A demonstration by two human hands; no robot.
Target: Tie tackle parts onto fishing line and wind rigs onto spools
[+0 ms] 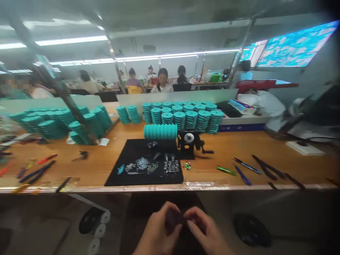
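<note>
A small dark piece [172, 218], blurred and dimly lit, lay between the two hands below the front edge of the bench [233, 146], over the lap. The left hand [159, 226] was curled round it with thumb and fingers closed; the right hand [203, 226] met it from the other side, fingertips pinched at its edge, probably so that one hand could steady the piece while the other worked it. Beyond the bench edge lay a black mat [132, 150], whose dark surface presumably made the pale small parts [142, 163] on it easy to pick out. Coloured bits [187, 165] lay just beside the mat. Behind, a row of turquoise discs [160, 131] stood on edge in line with a winder [187, 143], its crank [207, 152] pointing right, likely for easy turning. Stacked turquoise spools [183, 122] filled the back of the bench, apparently to spare the front. Pliers [268, 167] and a green tube [226, 170] lay toward the right, seemingly for reach. Farther off, people [162, 85] sat beyond a low partition [228, 94].
</note>
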